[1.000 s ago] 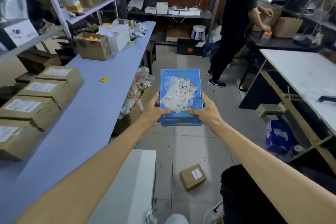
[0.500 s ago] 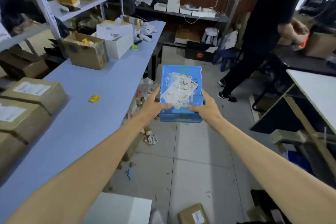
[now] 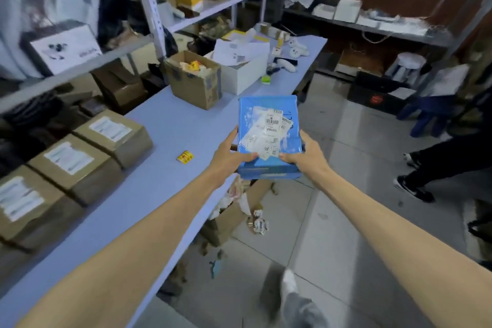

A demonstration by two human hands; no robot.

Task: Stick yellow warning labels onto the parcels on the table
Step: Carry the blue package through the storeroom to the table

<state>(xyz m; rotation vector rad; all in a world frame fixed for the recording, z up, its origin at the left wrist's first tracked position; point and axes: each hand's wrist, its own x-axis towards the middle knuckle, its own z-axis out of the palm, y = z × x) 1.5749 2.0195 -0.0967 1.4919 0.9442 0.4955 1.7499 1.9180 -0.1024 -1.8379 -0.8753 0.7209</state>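
Observation:
I hold a blue bin [image 3: 269, 168] with both hands at the edge of the long pale-blue table [image 3: 170, 125]. My left hand [image 3: 230, 153] grips its left side and my right hand [image 3: 306, 153] grips its right side. Inside the bin lie white barcode label sheets [image 3: 269, 130]. A small yellow warning label [image 3: 185, 156] lies on the table just left of my left hand. Three brown cardboard parcels with white shipping labels sit in a row at the table's left: one at the front [image 3: 32, 210], one in the middle [image 3: 77, 168], one behind [image 3: 114, 136].
An open cardboard box [image 3: 195, 80] and a white box [image 3: 245, 72] with papers stand farther along the table. Metal shelving runs at the left and back. Under the table edge stands a box of paper scraps [image 3: 234, 210]. A person's legs [image 3: 436, 160] are at the right.
The view has swung left and moved closer to the table. The blue bin, still in both hands, now hangs over the table's edge, and the parcels and yellow label appear nearer.

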